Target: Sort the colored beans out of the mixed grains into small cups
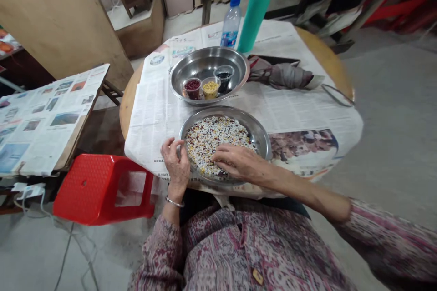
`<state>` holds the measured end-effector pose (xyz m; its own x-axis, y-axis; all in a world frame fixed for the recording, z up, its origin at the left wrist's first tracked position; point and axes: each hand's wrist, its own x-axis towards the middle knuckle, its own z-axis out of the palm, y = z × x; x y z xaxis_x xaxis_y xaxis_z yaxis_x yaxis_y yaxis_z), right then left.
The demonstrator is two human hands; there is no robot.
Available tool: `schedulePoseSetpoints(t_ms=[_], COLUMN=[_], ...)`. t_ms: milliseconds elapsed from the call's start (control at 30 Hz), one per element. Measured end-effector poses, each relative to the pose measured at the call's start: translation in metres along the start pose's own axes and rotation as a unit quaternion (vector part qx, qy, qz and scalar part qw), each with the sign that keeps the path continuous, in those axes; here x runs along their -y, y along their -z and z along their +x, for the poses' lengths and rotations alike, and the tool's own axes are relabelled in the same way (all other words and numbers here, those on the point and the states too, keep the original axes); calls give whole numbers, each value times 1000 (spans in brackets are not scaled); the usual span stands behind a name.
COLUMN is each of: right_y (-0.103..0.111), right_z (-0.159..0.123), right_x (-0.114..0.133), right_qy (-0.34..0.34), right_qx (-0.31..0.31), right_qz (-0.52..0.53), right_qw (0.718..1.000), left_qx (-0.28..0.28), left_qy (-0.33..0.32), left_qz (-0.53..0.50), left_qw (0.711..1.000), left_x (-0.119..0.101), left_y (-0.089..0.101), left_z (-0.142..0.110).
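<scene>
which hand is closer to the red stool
Left. The left hand is at the plate rim, to the right of the red stool; the right hand is farther away, on the grains.

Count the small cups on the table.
3, all standing in the upper steel bowl: the red-bean cup at left, the yellow-grain cup in the middle, and the dark-filled cup at the back. None seem hidden.
</scene>
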<state>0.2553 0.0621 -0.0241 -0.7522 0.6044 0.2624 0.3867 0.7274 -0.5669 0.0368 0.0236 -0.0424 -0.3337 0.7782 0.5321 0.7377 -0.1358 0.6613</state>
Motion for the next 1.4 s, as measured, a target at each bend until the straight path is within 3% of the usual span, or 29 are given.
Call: schedulePoseSetpoints(t_ms=[100, 233, 333, 433, 500, 633, 767, 867, 967, 1100, 1200, 1300, 1400], right_y=[6, 10, 9, 5, 0, -12, -22, -24, -23, -20, -20, -21, -22], right_z=[-11, -13, -13, -17, -22, -29, -29, -29, -29, -29, -29, -29, -30], right_x=[-8, -10, -5, -2, -2, -4, -7, -7, -5, -2, -2, -4, -5], right_qy=[-75, -177, -202, -203, -191, -174, -159, -162, -173, -164, -148, -135, -132], right_qx=[-42, -45, -26, -23, -39, -101, -188, -256, -296, -319, -335, -346, -346], right_qz=[-92, -212, -244, -251, -241, -202, -188, -188, -180, -165, -160, -157, -151], right_qw=[992, 960, 948, 946, 951, 959, 951, 934, 922, 919, 917, 915, 916], left_qx=[25, 171, 270, 319, 330, 348, 413, 448, 431, 369, 359, 390, 450], left_qy=[-82, -158, -161, -143, -134, -94, -58, -79, -119, -142, -120, -130, -147], left_qz=[54, 50, 128, 212, 205, 80, 3, -38, -64, 51, 185, 215, 167], left_qw=[995, 971, 941, 912, 912, 929, 909, 890, 892, 917, 907, 886, 865], left_x=[-10, -22, -26, -26, -27, -36, -56, -69, -73, -69, -67, -69, -70], left_y=[12, 11, -3, -15, -17, -19, -31, -47, -59, -66, -68, -72, -72], left_z=[9, 26, 34, 33, 29, 17, 8, 11, 25, 52, 65, 65, 59])
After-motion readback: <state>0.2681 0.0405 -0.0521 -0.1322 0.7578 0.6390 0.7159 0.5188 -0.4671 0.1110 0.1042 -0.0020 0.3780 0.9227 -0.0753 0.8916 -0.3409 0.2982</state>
